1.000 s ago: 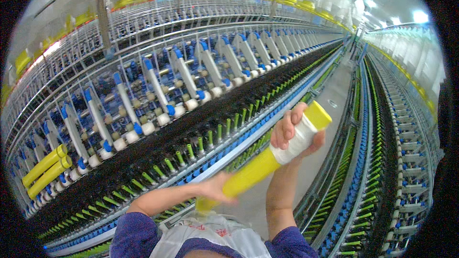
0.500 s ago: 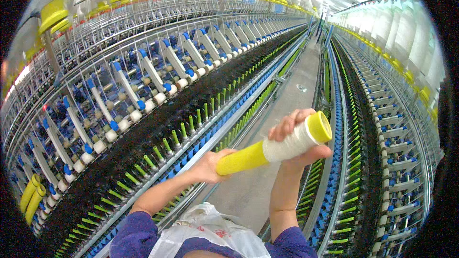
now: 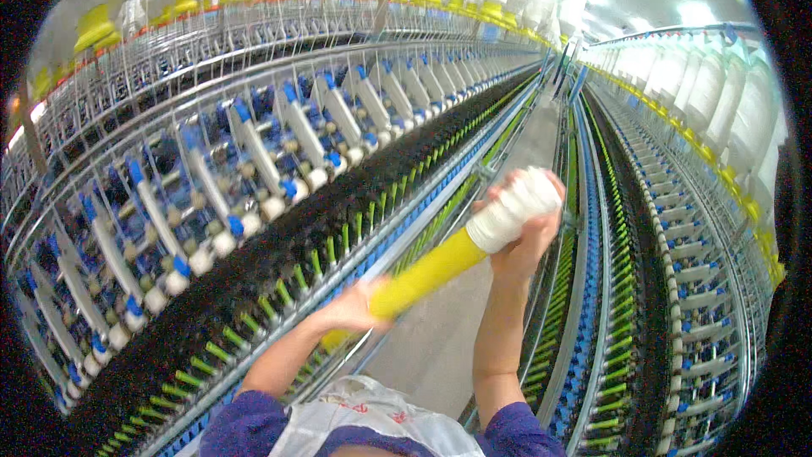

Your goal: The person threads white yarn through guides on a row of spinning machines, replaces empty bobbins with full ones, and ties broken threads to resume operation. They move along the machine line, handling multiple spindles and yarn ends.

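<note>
A long yellow bobbin tube (image 3: 433, 273) slants up to the right between my two hands, over the aisle. White roving (image 3: 513, 214) is wrapped round its upper end and hides the rim there. My right hand (image 3: 536, 239) is closed round the roving part, fingers over its far side and thumb on the near side. Lower down, my left hand (image 3: 355, 305) grips the bare yellow part, and a short yellow end (image 3: 335, 338) shows below it. The left hand is a little smeared by motion.
On my left runs a long spinning frame with green spindles (image 3: 286, 292), grey arms with blue tips (image 3: 254, 152) and white rollers (image 3: 224, 243). Another frame (image 3: 677, 228) lines the right side. White bobbins (image 3: 706, 89) hang overhead. A grey aisle floor (image 3: 431, 330) lies between.
The yellow rim at the tube's upper end has gone out of sight behind white roving. More tube shows below my left hand. Two yellow tubes at the far left have left the view.
</note>
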`<action>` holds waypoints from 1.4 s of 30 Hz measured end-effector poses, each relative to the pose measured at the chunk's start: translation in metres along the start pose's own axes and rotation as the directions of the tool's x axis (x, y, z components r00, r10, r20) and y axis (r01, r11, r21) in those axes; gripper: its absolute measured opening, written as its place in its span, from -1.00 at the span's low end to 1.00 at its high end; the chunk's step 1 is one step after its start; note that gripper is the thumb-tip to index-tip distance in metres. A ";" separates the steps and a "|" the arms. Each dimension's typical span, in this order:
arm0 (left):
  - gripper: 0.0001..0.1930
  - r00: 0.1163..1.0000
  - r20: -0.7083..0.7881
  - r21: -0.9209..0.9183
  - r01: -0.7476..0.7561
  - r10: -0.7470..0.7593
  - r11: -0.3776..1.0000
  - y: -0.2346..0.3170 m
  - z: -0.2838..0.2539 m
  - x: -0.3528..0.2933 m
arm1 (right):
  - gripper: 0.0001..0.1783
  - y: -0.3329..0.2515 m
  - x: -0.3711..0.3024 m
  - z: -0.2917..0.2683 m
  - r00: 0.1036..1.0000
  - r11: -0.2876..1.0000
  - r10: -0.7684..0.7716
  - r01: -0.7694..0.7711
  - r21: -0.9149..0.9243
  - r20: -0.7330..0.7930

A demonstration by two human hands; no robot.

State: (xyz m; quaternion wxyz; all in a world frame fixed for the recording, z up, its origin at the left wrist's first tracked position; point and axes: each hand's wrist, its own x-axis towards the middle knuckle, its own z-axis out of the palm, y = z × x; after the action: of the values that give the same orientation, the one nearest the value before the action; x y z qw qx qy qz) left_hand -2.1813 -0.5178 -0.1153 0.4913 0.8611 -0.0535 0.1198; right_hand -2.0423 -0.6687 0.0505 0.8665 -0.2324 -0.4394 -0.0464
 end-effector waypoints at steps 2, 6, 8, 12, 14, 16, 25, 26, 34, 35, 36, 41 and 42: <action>-0.39 0.957 0.285 -0.184 0.007 0.046 0.983 0.001 0.002 0.019 | -0.43 0.020 0.025 -0.013 0.983 0.959 -0.055 0.101 -0.265 0.176; -0.53 0.951 -0.297 0.285 0.000 0.088 0.958 -0.011 -0.018 0.071 | -0.40 0.046 0.058 -0.049 0.990 0.934 -0.052 0.001 -0.358 -0.132; -0.49 0.975 0.173 0.099 0.122 -0.138 0.988 -0.017 -0.027 0.089 | -0.45 0.070 0.075 -0.067 0.998 0.994 0.068 -0.068 -0.086 -0.010; -0.56 0.954 -0.266 0.614 0.276 -0.135 0.740 -0.014 -0.060 0.129 | -0.55 0.091 0.115 -0.118 0.956 0.963 -0.093 0.016 -0.268 -0.277; -0.57 0.766 -0.433 0.901 0.350 0.476 0.257 -0.015 -0.102 0.155 | -0.68 0.103 0.148 -0.142 0.781 0.861 -0.365 0.076 -0.503 -0.507; -0.64 0.763 -0.446 0.890 0.432 0.467 0.146 -0.026 -0.141 0.189 | -0.72 0.109 0.163 -0.162 0.751 0.943 -0.312 0.170 -0.286 -0.582; -0.16 0.761 -0.648 0.762 0.647 0.025 0.028 -0.065 -0.174 0.251 | -0.67 0.161 0.097 -0.181 0.961 0.949 0.224 -0.252 -0.190 -0.160; -0.18 0.735 -0.678 0.713 0.665 -0.023 0.224 -0.057 -0.142 0.260 | -0.64 0.168 0.089 -0.176 0.984 0.945 0.167 -0.176 -0.276 -0.055; -0.77 0.341 -0.851 -0.432 -0.024 -0.399 0.901 -0.103 0.036 0.136 | -0.55 0.204 0.045 -0.177 0.118 0.909 0.351 0.194 -0.368 0.929; -0.87 0.566 -0.776 -0.020 0.417 -0.277 0.909 -0.123 0.048 0.099 | -0.57 0.209 0.040 -0.178 0.117 0.938 0.342 0.014 -0.345 0.932; -0.87 0.624 -0.538 0.226 0.754 -0.567 0.617 -0.143 0.066 0.069 | -0.59 0.216 0.035 -0.176 0.152 0.933 0.355 -0.117 -0.340 0.922; -0.72 0.764 0.334 -0.015 0.591 -0.553 0.807 -0.224 0.176 -0.025 | -0.73 0.248 0.010 -0.116 0.324 0.954 0.300 -0.115 -0.278 0.897; -0.71 0.752 0.338 0.049 0.587 -0.566 0.808 -0.231 0.188 -0.030 | -0.74 0.251 0.004 -0.099 0.231 0.929 0.363 -0.171 -0.329 0.903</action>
State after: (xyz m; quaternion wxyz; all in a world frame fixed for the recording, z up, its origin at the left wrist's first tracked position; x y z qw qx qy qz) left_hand -2.1334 -0.5615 -0.4072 0.5134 0.8275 0.1276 -0.1881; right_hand -1.8957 -0.4895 -0.0872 0.4035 -0.3539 -0.8159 0.2149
